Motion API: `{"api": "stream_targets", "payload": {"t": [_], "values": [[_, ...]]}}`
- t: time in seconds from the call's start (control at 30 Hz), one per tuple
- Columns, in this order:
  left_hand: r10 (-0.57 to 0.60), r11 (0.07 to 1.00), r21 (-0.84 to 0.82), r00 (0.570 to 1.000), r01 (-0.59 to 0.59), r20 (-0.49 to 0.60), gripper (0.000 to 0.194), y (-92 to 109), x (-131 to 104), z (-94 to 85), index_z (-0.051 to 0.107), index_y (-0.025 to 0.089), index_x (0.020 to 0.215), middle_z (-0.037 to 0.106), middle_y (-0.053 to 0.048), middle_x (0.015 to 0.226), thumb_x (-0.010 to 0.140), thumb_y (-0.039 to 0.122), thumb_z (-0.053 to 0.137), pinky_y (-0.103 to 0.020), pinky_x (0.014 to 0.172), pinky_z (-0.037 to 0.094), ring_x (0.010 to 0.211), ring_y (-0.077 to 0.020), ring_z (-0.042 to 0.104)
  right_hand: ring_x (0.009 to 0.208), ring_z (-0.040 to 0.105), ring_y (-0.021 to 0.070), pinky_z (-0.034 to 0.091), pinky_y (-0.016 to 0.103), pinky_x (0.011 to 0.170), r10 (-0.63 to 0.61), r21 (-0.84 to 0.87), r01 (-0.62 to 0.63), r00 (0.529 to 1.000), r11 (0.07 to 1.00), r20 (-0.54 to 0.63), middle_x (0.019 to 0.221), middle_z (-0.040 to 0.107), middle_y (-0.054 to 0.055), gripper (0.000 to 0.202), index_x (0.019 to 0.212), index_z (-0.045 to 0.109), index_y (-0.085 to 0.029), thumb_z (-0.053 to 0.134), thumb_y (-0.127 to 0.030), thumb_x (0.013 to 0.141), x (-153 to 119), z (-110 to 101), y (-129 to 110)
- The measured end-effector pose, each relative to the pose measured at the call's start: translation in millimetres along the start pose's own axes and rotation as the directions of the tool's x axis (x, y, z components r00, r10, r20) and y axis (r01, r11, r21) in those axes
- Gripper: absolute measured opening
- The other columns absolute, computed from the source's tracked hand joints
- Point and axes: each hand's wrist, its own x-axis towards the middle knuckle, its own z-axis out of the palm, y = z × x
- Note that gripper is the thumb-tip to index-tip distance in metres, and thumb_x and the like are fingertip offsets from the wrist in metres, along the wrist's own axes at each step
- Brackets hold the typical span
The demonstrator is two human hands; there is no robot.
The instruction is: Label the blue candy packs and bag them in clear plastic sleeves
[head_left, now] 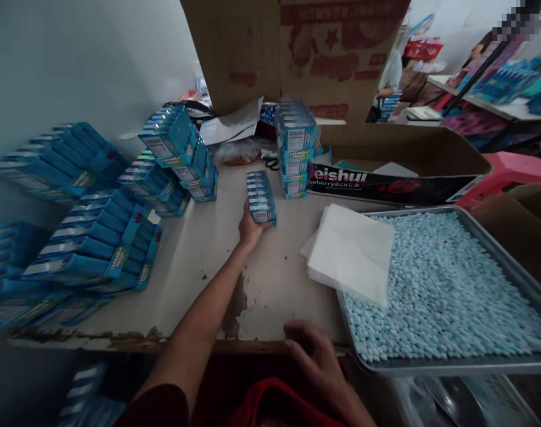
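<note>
My left hand [251, 228] is wrapped round the near end of a small blue display box [260, 198] filled with upright packets, which rests on the table. Near the table's front edge my right hand [313, 350] hangs with its fingers loosely curved and apart, holding nothing. Beyond the held box, a stack of similar boxes [295, 148] stands a little to the right. A pile of white paper sheets [352, 252] overlaps the left part of a metal tray [352, 332] of light blue candies [448, 284].
More blue boxes [96, 237] are stacked along the left side. A dark open carton [394, 181] stands behind the tray, with a tall cardboard box [292, 53] at the back. A person's arm [386, 92] shows beyond it.
</note>
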Motion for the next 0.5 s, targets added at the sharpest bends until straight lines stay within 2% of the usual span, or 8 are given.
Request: {"api": "stream_targets", "payload": {"t": [0.07,0.13,0.2,0.23,0.3,0.37,0.43,0.5], "values": [[0.005,0.999,-0.038,0.999,-0.004,0.036,0.128,2,25,4.7,0.041,0.031,0.172,0.074,-0.013,0.150,0.061,0.012,0.101,-0.055,0.125,0.050,0.141,-0.0398,0.069,0.110,0.082,0.0299,0.067,0.042,0.100,0.010,-0.058,-0.009,1.000,0.998,0.010,0.117,0.086,0.010,0.044,0.117,0.086,-0.028,0.075,-0.066,0.097,-12,-8,4],[0.029,0.991,-0.133,0.990,-0.011,0.136,0.143,-2,36,0.5,0.034,0.030,0.175,0.069,-0.015,0.156,0.053,0.018,0.107,-0.056,0.129,0.046,0.147,-0.0398,0.064,0.111,0.082,0.0296,0.067,0.042,0.101,0.009,-0.052,-0.007,0.999,0.999,0.044,0.117,0.086,0.010,0.044,0.115,0.087,-0.029,0.072,-0.068,0.099,-15,-24,-7],[0.033,0.964,-0.266,0.971,0.031,0.235,0.162,-14,40,-12.1,0.022,0.029,0.179,0.055,-0.020,0.170,0.045,0.034,0.112,-0.056,0.133,0.040,0.159,-0.0406,0.052,0.106,0.082,0.0277,0.068,0.041,0.097,0.002,0.024,-0.003,0.997,1.000,0.078,0.112,0.086,0.010,0.045,0.114,0.087,-0.029,0.065,-0.067,0.104,3,-45,-34],[0.018,0.941,-0.333,0.970,0.065,0.243,0.168,-21,41,-20.2,0.017,0.029,0.180,0.045,-0.022,0.176,0.043,0.045,0.113,-0.056,0.134,0.037,0.166,-0.0411,0.043,0.108,0.081,0.0276,0.068,0.041,0.098,0.006,0.075,-0.009,0.999,0.997,0.049,0.115,0.086,0.010,0.045,0.116,0.086,-0.028,0.063,-0.066,0.106,22,-56,-51],[-0.040,0.877,-0.468,0.987,0.109,0.155,0.163,-32,44,-34.6,0.014,0.030,0.180,0.028,-0.023,0.185,0.051,0.070,0.104,-0.055,0.138,0.030,0.174,-0.0388,0.025,0.121,0.078,0.0298,0.063,0.049,0.112,0.002,0.185,0.006,0.999,0.983,-0.043,0.130,0.083,0.011,0.048,0.126,0.084,-0.028,0.061,-0.067,0.107,81,-73,-85],[-0.118,0.795,-0.595,0.992,0.122,0.045,0.137,-36,50,-40.3,0.022,0.033,0.179,0.022,-0.019,0.188,0.070,0.086,0.085,-0.053,0.139,0.025,0.176,-0.0336,0.020,0.141,0.068,0.0328,0.052,0.056,0.126,-0.047,0.290,0.064,0.997,0.955,-0.068,0.152,0.074,0.009,0.054,0.136,0.080,-0.032,0.061,-0.072,0.105,163,-78,-106],[-0.200,0.702,-0.692,0.979,0.165,0.031,0.106,-29,61,-34.2,0.039,0.032,0.173,0.029,-0.015,0.187,0.087,0.087,0.069,-0.051,0.139,0.026,0.175,-0.0302,0.026,0.157,0.055,0.0361,0.045,0.062,0.131,-0.014,0.361,0.010,1.000,0.933,0.011,0.167,0.063,0.008,0.066,0.144,0.075,-0.033,0.065,-0.080,0.098,251,-67,-111],[-0.257,0.601,-0.756,0.959,0.258,0.122,0.086,-13,72,-19.1,0.058,0.027,0.159,0.047,-0.016,0.178,0.094,0.081,0.065,-0.049,0.135,0.037,0.170,-0.0317,0.039,0.160,0.051,0.0391,0.041,0.070,0.130,0.058,0.333,-0.068,0.997,0.940,0.042,0.168,0.061,0.011,0.075,0.148,0.072,-0.030,0.062,-0.084,0.096,326,-46,-103]]}}
